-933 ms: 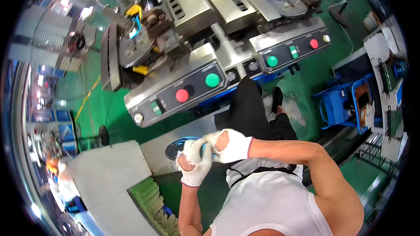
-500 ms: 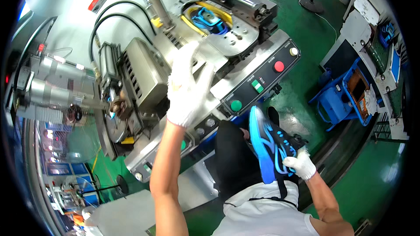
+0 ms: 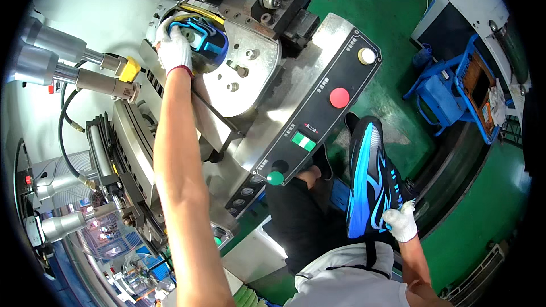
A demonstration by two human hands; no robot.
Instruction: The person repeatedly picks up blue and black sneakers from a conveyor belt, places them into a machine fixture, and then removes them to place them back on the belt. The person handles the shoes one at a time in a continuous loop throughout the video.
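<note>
My left hand (image 3: 173, 51), in a white knit glove, reaches into the machine at the upper left. Its fingers close on the near-left edge of a blue and black shoe (image 3: 207, 38) seated in the rounded, yellow-edged opening; the fingertips are partly hidden. Down at my right side, my gloved right hand (image 3: 401, 223) grips a second shoe, a black sneaker (image 3: 375, 179) with a blue sole and blue stripes. It hangs on edge with its toe pointing away from me and its sole toward the left.
Along the machine's front runs a control panel (image 3: 318, 111) with a red button (image 3: 339, 98), a white button and green buttons. Metal cylinders (image 3: 85, 74) project from the left. A blue chair (image 3: 449, 94) stands at right, beside a bench. Green floor surrounds it.
My left hand has moved up and left, from above the machine's front to the shoe in the opening. My view has shifted closer to the panel. The right hand still holds the sneaker.
</note>
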